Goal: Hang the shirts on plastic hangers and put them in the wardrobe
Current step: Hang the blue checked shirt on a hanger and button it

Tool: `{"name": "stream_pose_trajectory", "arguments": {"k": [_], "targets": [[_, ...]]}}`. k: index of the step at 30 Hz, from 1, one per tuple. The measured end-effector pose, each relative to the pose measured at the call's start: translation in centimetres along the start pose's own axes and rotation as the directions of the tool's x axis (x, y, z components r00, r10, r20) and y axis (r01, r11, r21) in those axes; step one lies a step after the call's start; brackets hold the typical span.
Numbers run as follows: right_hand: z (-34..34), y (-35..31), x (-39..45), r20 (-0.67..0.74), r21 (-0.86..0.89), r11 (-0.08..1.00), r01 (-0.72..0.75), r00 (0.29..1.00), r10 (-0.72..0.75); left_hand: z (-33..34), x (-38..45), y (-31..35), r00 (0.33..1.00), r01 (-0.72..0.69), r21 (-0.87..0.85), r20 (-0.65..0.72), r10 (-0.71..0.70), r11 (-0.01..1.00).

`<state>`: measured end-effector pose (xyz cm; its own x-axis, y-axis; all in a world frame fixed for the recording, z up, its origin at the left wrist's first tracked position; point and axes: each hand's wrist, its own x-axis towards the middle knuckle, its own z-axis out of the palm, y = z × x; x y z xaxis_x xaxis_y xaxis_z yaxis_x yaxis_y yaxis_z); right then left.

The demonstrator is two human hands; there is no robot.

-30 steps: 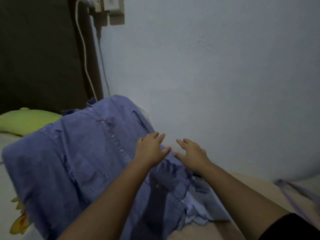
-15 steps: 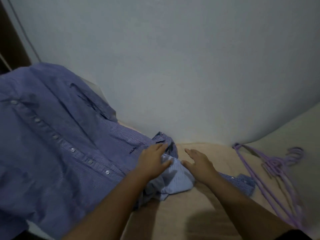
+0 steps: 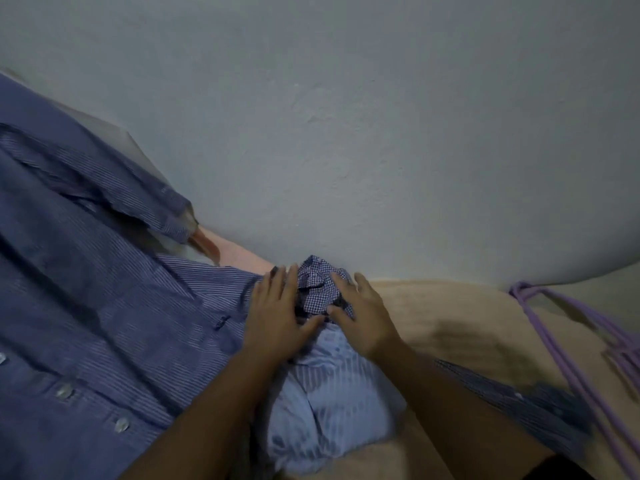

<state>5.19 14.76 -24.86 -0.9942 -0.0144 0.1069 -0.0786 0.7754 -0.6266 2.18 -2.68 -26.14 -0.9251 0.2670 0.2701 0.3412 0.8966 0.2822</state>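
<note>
Before you, a plain grey-white plaster wall (image 3: 381, 116) with a faintly rough, patchy surface fills the upper view in dim, even light, meeting a beige bed cover (image 3: 450, 320) along its lower edge.

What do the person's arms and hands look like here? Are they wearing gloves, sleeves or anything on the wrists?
Both forearms are bare, and the left hand and right hand wear no gloves. No watch, ring or bracelet shows in this dim picture. The only clothing in view is a dark sleeve at the bottom edge, high up the right arm. The left arm shows no sleeve within the frame.
</note>
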Motion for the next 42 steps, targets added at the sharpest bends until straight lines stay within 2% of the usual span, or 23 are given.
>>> {"name": "stream_pose_trajectory", "arguments": {"k": [3, 5, 8, 10, 12, 14, 19, 21, 25, 28, 31, 37, 42], "targets": [[1.4, -0.2, 1.9, 0.076, -0.289, 0.954, 0.076, 0.996, -0.056, 1.0, 0.2, -1.9, 0.996, 0.088, 0.006, 0.023, -0.088, 0.996], [2.1, 0.1, 2.4, 0.103, -0.332, 0.940, 0.085, 0.993, -0.054, 1.3, 0.0, -2.3, 0.993, 0.116, 0.001, 0.030, -0.116, 0.993], [2.2, 1.4, 1.3, 0.048, -0.215, 0.976, 0.015, 0.999, -0.004, 0.9, -0.3, -2.0, 0.988, 0.120, 0.056, 0.090, -0.124, 0.991], [1.9, 2.4, -0.2, 0.057, -0.027, 0.999, -0.018, 0.998, 0.020, 0.3, -0.8, -1.1, 0.984, 0.086, 0.095, 0.146, -0.099, 0.992], [1.3, 2.7, -1.8, 0.069, 0.157, 0.986, -0.050, 0.997, 0.040, -0.2, -1.2, 0.1, 0.976, 0.044, 0.107, 0.208, -0.065, 0.993], [0.6, 2.2, -2.3, 0.081, 0.227, 0.969, -0.099, 0.993, 0.083, -0.1, -1.5, 1.0, 0.968, 0.035, 0.086, 0.244, -0.055, 0.996], [-0.1, -0.4, -0.7, 0.104, 0.276, 0.959, -0.072, 0.994, 0.045, 0.2, -1.9, 1.1, 0.978, 0.099, -0.079, 0.190, -0.082, 0.992], [0.4, -1.4, 0.5, 0.117, 0.285, 0.955, -0.081, 0.992, 0.049, 0.0, -1.9, 0.7, 0.987, 0.110, -0.155, 0.131, -0.090, 0.982], [1.6, -2.4, 2.5, 0.148, 0.257, 0.958, -0.128, 0.985, 0.092, -0.6, -1.0, -0.2, 0.989, 0.129, -0.283, 0.106, -0.103, 0.951], [1.1, -2.1, 2.4, 0.112, 0.440, 0.870, -0.221, 0.975, 0.191, -1.1, -0.5, -0.5, 0.994, 0.089, -0.343, 0.087, -0.063, 0.935], [-0.3, -1.2, 1.1, 0.119, 0.567, 0.787, -0.243, 0.970, 0.214, -1.8, -0.2, 0.2, 0.996, 0.051, -0.371, 0.083, -0.022, 0.927], [-6.1, 0.3, -4.2, 0.041, 0.653, 0.737, -0.176, 0.979, 0.198, -4.1, 0.0, 5.6, 0.979, -0.028, -0.452, 0.167, 0.115, 0.892], [-14.0, -1.1, -9.3, -0.006, 0.640, 0.760, -0.116, 0.988, 0.155, -8.2, -0.4, 12.9, 0.934, -0.088, -0.569, 0.239, 0.267, 0.817]]}}
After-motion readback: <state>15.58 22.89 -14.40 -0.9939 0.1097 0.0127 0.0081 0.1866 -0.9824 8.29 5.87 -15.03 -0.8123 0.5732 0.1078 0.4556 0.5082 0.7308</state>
